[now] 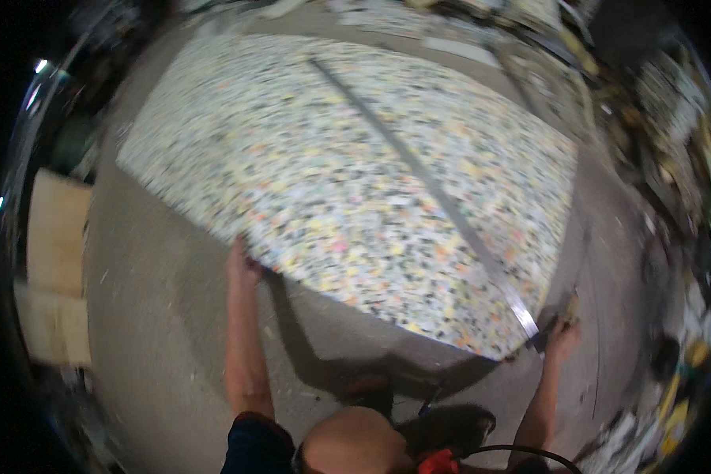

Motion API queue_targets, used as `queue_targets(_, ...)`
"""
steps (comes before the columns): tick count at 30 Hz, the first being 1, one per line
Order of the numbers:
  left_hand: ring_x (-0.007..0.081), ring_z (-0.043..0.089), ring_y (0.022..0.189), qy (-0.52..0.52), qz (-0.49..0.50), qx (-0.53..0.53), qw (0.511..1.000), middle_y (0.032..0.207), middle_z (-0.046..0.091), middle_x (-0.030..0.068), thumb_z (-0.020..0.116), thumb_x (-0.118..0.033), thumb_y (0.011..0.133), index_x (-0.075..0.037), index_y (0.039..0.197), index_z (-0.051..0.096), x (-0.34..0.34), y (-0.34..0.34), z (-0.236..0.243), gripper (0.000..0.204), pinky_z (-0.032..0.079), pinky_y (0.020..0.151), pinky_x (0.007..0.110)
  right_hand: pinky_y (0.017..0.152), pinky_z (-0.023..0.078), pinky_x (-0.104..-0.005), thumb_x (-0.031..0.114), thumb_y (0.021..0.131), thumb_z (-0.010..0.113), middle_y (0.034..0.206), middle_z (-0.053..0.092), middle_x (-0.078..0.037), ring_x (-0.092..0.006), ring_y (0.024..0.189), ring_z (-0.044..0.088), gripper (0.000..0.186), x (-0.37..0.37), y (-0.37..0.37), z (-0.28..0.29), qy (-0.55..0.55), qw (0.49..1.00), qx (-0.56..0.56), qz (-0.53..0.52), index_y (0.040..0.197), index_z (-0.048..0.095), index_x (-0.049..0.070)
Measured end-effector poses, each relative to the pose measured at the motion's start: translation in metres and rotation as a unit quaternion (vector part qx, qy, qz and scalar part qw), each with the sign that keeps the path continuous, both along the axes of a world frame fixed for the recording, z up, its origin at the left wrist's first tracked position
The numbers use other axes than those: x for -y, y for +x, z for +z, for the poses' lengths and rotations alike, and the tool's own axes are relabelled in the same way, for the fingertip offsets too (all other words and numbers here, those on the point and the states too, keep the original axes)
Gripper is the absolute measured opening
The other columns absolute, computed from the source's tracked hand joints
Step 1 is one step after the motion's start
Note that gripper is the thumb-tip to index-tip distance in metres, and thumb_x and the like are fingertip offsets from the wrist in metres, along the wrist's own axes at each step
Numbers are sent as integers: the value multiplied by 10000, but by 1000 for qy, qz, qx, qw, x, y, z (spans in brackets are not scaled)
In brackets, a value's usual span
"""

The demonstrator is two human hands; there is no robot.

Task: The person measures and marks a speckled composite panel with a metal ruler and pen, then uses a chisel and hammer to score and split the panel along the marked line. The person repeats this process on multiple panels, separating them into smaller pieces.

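Note:
A large speckled foam sheet [292, 174] in white, yellow, black and pink lies across the middle. A long metal straight bar [450, 205] runs diagonally over it to the near right corner. My left hand [243, 257] grips the sheet's near edge, with fingertips partly hidden. My right hand [561, 336], beside the bar's near end, is closed on a slim yellowish tool [569, 308], blurred, just off the sheet's right edge.
The sheet is on a grey floor [158, 316]. Two pale boards [55, 237] stand or lie at the left. Piled scraps [663, 118] line the top and right. My shoe [458, 423] and a black cable [521, 449] show below.

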State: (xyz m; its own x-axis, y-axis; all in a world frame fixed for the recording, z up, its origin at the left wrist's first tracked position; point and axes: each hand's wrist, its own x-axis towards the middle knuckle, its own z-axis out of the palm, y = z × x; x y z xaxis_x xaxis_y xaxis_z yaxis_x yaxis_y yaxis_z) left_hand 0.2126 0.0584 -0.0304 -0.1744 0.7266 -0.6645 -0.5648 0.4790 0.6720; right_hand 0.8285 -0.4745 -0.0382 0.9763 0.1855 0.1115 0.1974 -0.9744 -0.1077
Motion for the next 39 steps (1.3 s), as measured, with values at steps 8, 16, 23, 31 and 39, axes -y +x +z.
queue_targets(8,395,630,1224,89,25,-44,995,1415,540,293,715,-122,946,110,1454,382,26,28,88,650,544,1021,526,1131,343,-623,422,944,707,1515,433,-315,-508,1393,407,663,-110,-123,17,16,934,-30,356,1409,517,-11)
queue_targets(16,355,612,1250,50,-83,-191,977,1431,537,239,627,-196,1012,110,1471,376,77,4,9,606,514,1030,472,1135,353,-615,249,857,800,1505,454,-271,-492,1389,398,590,-89,-103,-4,46,939,2,340,1343,563,15)
queue_targets(23,388,588,1245,-11,-91,-85,992,1388,518,269,707,-247,981,133,1449,382,62,4,-43,685,535,971,522,1136,371,-571,232,773,826,1457,474,-268,-463,1374,411,622,-119,-100,13,77,958,-27,274,1329,596,76)
queue_targets(31,430,512,1319,-76,-100,-173,977,1458,475,263,782,-273,923,57,1520,349,46,-9,-25,809,446,1071,559,872,459,-510,139,722,852,1021,647,-145,-379,981,618,446,-127,-113,29,40,941,-3,336,1118,656,75)
queue_targets(39,411,312,1487,348,-297,-635,623,1607,333,212,818,-376,879,-83,1560,373,56,72,70,864,329,1154,627,679,598,-401,363,776,886,826,728,-158,-315,738,749,483,-150,-130,122,193,916,-150,317,1008,629,27)
